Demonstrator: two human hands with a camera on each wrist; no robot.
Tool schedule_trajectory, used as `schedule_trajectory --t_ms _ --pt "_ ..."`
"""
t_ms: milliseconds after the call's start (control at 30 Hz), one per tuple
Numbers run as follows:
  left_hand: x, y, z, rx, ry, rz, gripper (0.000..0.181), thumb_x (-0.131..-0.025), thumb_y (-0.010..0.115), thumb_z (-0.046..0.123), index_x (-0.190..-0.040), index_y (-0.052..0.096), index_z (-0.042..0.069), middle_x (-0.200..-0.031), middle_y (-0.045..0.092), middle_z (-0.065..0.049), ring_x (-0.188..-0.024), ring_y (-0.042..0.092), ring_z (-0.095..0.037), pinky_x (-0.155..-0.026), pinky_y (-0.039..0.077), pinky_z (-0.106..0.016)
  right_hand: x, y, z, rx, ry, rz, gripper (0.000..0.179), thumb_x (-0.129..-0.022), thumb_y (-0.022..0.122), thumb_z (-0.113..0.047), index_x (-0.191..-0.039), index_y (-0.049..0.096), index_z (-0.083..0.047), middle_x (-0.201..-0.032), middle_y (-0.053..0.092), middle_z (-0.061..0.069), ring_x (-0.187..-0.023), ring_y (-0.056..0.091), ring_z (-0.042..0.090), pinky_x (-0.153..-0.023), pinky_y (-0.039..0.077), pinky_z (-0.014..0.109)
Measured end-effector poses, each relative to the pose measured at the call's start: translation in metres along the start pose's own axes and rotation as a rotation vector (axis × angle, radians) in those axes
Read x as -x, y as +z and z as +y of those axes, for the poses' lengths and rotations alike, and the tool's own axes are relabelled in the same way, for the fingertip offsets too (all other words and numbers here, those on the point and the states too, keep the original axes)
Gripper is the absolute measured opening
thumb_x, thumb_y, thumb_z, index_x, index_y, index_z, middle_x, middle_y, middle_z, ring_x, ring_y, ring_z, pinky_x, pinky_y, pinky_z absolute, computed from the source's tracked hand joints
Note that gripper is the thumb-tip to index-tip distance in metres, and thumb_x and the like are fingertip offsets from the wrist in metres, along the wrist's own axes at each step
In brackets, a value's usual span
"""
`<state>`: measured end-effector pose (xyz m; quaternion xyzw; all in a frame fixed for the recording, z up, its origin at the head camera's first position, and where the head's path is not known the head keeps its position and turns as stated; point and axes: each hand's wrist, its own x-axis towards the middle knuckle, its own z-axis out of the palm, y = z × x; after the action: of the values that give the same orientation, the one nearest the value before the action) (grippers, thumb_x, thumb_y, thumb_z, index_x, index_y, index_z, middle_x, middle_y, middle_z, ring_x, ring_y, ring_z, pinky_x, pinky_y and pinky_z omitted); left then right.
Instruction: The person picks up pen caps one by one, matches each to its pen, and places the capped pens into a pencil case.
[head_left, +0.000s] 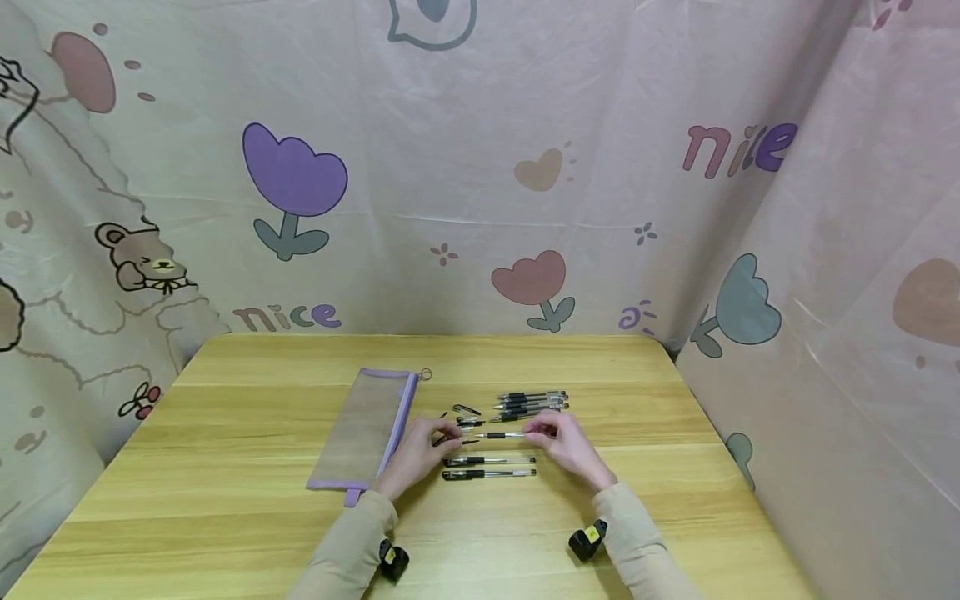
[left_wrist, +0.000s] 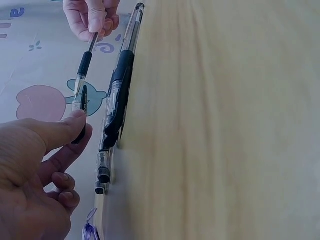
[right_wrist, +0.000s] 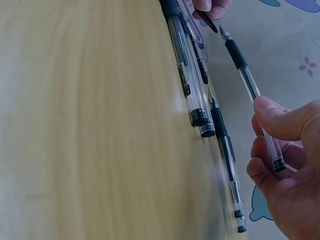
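Observation:
My right hand (head_left: 566,446) pinches a clear-barrelled gel pen (right_wrist: 251,85) with a black grip, its bare tip pointing left. Between thumb and finger, my left hand (head_left: 422,450) holds a pen cap (left_wrist: 83,105) with a black clip. In the left wrist view the pen's tip is right at the cap's open end. Two capped gel pens, one farther (head_left: 489,461) and one nearer (head_left: 489,474), lie side by side on the table in front of the hands. Just beyond the left fingers are several loose caps (head_left: 467,410), partly hidden by that hand.
A group of uncapped pens (head_left: 528,407) lies behind the right hand. Left of the hands, a mesh zip pouch (head_left: 360,433) with purple trim lies flat on the wooden table (head_left: 225,467). Printed cloth (head_left: 420,167) hangs behind the table and along its sides.

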<state>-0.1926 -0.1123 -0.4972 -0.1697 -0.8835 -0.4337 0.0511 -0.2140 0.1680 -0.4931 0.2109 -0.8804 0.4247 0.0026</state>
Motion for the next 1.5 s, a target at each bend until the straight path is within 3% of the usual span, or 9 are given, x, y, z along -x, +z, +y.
schedule_trajectory --t_ms 300,667,1067,1300,1500 --pt "0.000 0.002 0.001 -0.018 -0.008 0.017 0.007 -0.088 0.076 0.010 -0.091 0.077 0.016 -0.088 0.072 0.004 -0.087 0.057 -0.015 -0.083 0.044 -0.033 -0.001 0.002 -0.003 -0.014 0.005 -0.017 0.014 -0.089 0.072 -0.005 -0.102 0.075 -0.007 -0.100 0.073 0.005 -0.092 0.064 0.015 -0.083 0.052 0.021" --pt "-0.001 0.004 -0.001 -0.012 0.032 0.004 0.007 -0.088 0.075 0.009 -0.091 0.076 0.015 -0.088 0.073 0.004 -0.082 0.058 -0.009 -0.077 0.049 -0.032 -0.003 0.006 -0.005 0.004 0.004 -0.010 0.013 -0.088 0.073 -0.006 -0.101 0.075 -0.008 -0.100 0.074 0.003 -0.094 0.066 0.017 -0.085 0.054 0.025" --pt "0.000 0.004 0.004 0.018 -0.028 -0.013 0.007 -0.089 0.075 0.010 -0.091 0.076 0.017 -0.089 0.070 0.005 -0.086 0.055 -0.014 -0.080 0.043 -0.029 -0.005 0.010 -0.007 -0.015 -0.022 -0.029 0.012 -0.088 0.073 -0.006 -0.099 0.075 -0.010 -0.098 0.074 0.003 -0.088 0.064 0.012 -0.081 0.053 0.022" --pt "-0.001 0.005 0.003 0.021 0.011 -0.014 0.006 -0.089 0.075 0.010 -0.093 0.076 0.014 -0.090 0.073 0.001 -0.084 0.060 -0.013 -0.076 0.050 -0.031 -0.005 0.011 -0.008 -0.022 -0.017 -0.042 0.013 -0.088 0.073 -0.006 -0.101 0.075 -0.008 -0.099 0.074 0.005 -0.088 0.064 0.011 -0.079 0.052 0.020" --pt "0.000 0.005 0.001 0.019 0.042 -0.018 0.009 -0.089 0.074 0.010 -0.097 0.077 0.012 -0.095 0.075 -0.001 -0.091 0.063 -0.018 -0.085 0.051 -0.039 -0.004 0.012 -0.007 -0.025 -0.042 -0.039 0.013 -0.089 0.072 -0.006 -0.101 0.075 -0.008 -0.099 0.074 0.005 -0.087 0.063 0.009 -0.079 0.052 0.020"
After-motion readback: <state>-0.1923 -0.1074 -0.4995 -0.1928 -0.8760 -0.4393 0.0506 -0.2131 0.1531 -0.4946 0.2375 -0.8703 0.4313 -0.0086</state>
